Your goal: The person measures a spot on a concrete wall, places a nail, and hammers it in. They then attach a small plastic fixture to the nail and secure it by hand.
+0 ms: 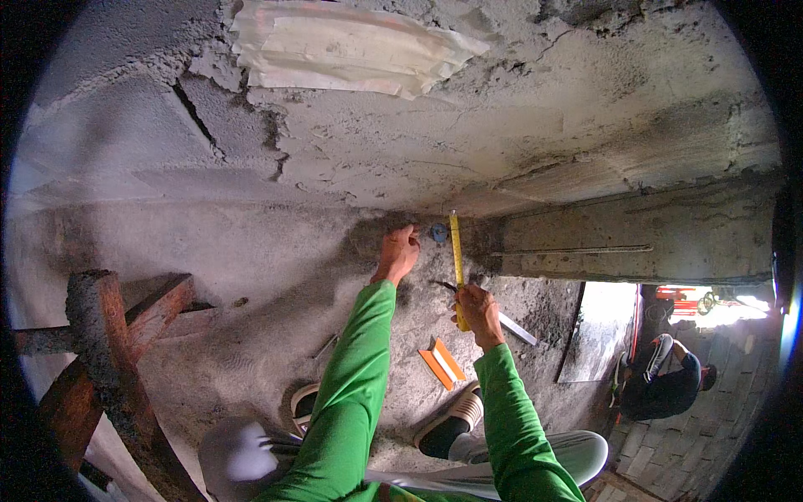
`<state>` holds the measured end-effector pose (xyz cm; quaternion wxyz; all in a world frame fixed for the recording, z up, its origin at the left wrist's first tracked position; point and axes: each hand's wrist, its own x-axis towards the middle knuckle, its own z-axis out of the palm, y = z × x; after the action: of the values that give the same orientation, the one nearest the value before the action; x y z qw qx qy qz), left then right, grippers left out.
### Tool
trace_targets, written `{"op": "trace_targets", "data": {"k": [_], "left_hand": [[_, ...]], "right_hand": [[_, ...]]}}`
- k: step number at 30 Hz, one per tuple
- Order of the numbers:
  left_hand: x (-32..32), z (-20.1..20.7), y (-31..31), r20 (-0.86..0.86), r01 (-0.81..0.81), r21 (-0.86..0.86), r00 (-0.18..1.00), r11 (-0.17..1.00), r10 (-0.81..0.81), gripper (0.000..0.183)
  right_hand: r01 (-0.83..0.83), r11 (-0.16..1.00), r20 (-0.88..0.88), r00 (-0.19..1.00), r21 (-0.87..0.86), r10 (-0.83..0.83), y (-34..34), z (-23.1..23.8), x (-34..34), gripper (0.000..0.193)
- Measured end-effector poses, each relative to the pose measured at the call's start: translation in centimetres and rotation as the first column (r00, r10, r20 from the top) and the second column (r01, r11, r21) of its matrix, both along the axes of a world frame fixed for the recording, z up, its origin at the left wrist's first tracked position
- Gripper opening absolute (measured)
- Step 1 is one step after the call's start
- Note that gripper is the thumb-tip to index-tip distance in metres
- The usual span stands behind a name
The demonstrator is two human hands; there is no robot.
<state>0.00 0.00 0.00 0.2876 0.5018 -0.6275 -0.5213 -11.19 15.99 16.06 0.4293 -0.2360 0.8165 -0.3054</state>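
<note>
My right hand (478, 315) is closed round a tape measure (457, 255), whose yellow blade runs away from me to the foot of the wall. A dark thin tool (446, 285) sticks out beside those fingers; its kind is unclear. My left hand (398, 253) is closed in a pinch just left of a small round blue piece (439, 233) at the floor by the wall. What the pinch holds, if anything, is too small to make out. A pale flat metal strip (517, 329) lies beyond my right hand. Closer to my feet rests an orange angled piece (442, 365) with a white middle.
A rough plastered wall (376, 142) rises ahead, with a pale sheet (351, 46) stuck on it. Crossed wooden beams (113, 335) stand at left. A concrete ledge (636, 238) runs to the right. Farther right a person (665, 381) crouches beside a light board (598, 330).
</note>
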Motion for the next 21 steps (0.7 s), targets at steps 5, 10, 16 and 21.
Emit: {"op": "trace_targets", "data": {"k": [5, 10, 16, 21], "left_hand": [[0.6, 1.4, 0.1, 0.051, -0.022, -0.046, 0.998, 0.999, 0.025, 0.025], [0.7, 1.3, -0.1, 0.046, 0.006, -0.075, 0.999, 0.997, -0.002, 0.027], [0.5, 0.9, 0.1, 0.024, -0.011, -0.081, 1.0, 0.997, 0.013, 0.026], [0.2, 0.9, 0.0, 0.031, -0.01, -0.003, 0.999, 1.0, 0.01, 0.027]], "right_hand": [[-0.011, 1.0, -0.015, 1.0, 0.009, 0.011, -0.1, 0.0, 0.1, 0.023], [0.004, 1.0, 0.007, 1.0, -0.001, -0.004, 0.1, -0.5, -0.1, 0.02], [0.023, 0.999, 0.082, 0.996, -0.028, -0.02, 0.4, -0.8, -0.5, 0.016], [0.009, 1.0, 0.038, 0.999, -0.01, -0.008, 0.1, -0.4, -0.2, 0.015]]}}
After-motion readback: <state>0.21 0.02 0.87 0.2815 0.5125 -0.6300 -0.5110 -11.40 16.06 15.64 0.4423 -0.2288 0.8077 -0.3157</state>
